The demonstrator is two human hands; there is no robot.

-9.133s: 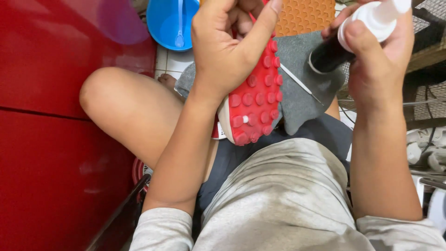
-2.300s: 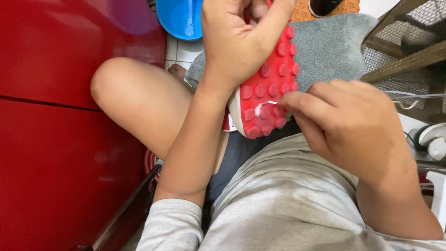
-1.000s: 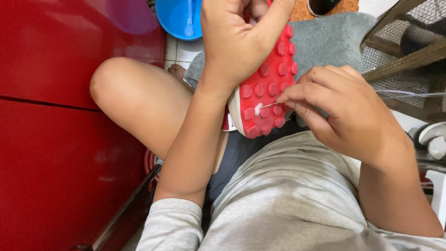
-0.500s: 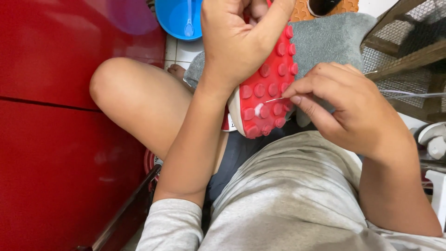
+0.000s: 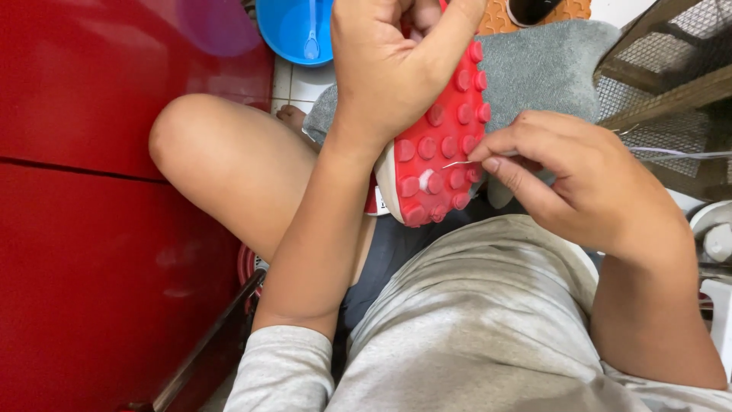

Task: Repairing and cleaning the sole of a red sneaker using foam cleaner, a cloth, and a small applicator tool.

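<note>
Left hand (image 5: pixel 389 69): wraps around the shoe (image 5: pixel 438 145) from above, fingers closed on its upper, thumb side toward the heel; the grip turns the red studded sole up toward the camera so it can be worked on.
Shoe: held in the air over the lap, between the raised knee (image 5: pixel 206 152) and the right hand, sole facing up, toe end pointing away; a white rim shows along the near edge.
Right hand (image 5: pixel 579 183): just beside the sole's right edge, fingers pinched shut on a thin needle (image 5: pixel 457 162); its tip points left and lies on the studs near the sole's edge, the low angle suiting a stitch through the rim.
Thread (image 5: pixel 679 152): a pale line runs off to the right from behind the right hand; whether it joins the needle I cannot tell.
Around: red cabinet (image 5: pixel 91 191) at left, blue bowl (image 5: pixel 293 30) with a spoon on the tiled floor ahead, grey mat (image 5: pixel 549 61) beyond the shoe, wooden mesh rack (image 5: pixel 671 69) at right.
Posture: the person sits low with one knee up, shoe kept close to the eyes.
</note>
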